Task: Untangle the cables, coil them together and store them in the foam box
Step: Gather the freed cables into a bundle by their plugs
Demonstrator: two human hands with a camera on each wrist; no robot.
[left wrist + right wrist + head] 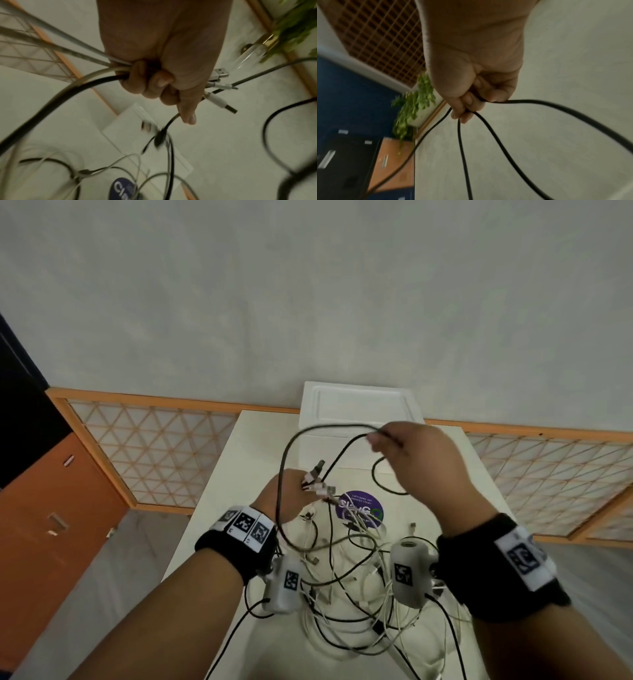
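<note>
My left hand point(284, 498) point(159, 83) grips a bundle of black and white cables, with several USB plugs point(317, 482) point(219, 88) sticking out past the thumb side. My right hand point(407, 453) point(471, 105), raised higher and to the right, pinches loops of a black cable point(291, 450) point(505, 148) that arcs back to the left hand. A tangle of black and white cables point(352, 583) lies on the white table point(219, 474) below both wrists. The white foam box point(359, 405) stands at the table's far edge, its inside hidden from here.
A round purple sticker point(359, 508) point(123, 188) marks the table beyond the tangle. A wood lattice screen point(154, 453) runs behind the table. A green plant point(414, 105) point(296, 27) stands by the wall, an orange cabinet point(51, 525) at left.
</note>
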